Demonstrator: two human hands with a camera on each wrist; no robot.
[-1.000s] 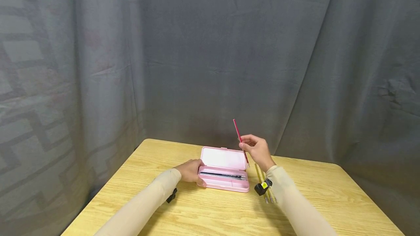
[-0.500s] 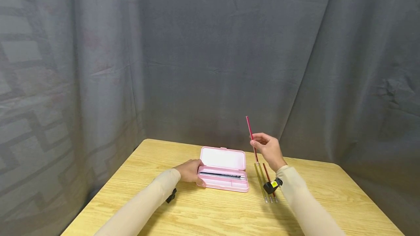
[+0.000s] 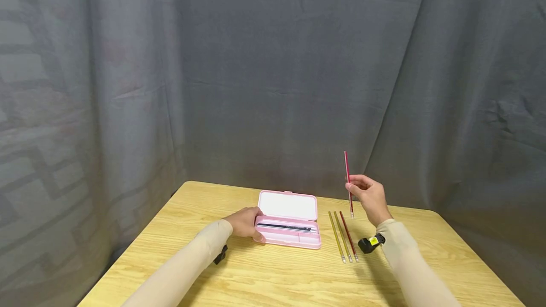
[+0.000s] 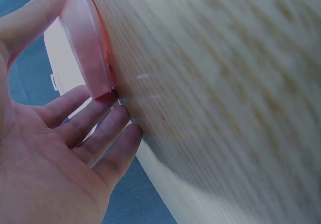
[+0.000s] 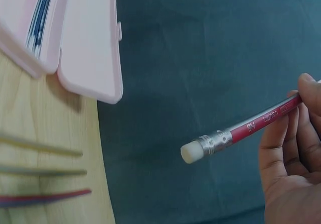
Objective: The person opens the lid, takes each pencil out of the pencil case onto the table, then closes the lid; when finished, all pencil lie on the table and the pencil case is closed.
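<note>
An open pink pencil case [image 3: 288, 206] lies on the wooden table [image 3: 277, 278] with a dark pencil [image 3: 286, 226] inside its tray. My left hand [image 3: 247, 222] holds the case's left end between thumb and fingers [image 4: 100, 118]; the same pink case [image 4: 83, 43] fills the left wrist view. My right hand [image 3: 355, 187] pinches a red pencil [image 3: 348, 181] nearly upright, eraser end up, just right of three pencils [image 3: 343, 237] lying side by side on the table. In the right wrist view the red pencil [image 5: 241, 131] with its white eraser sticks out from my right hand [image 5: 301, 101].
Grey curtains [image 3: 298, 70] close in the table at the back and on both sides. The open case [image 5: 85, 38] and the three lying pencils [image 5: 40, 171] show at the left of the right wrist view. Bare wood lies along the table's near side.
My right hand has carried the red pencil rightward, from beside the case's right end to past the three lying pencils. My left hand has stayed on the case.
</note>
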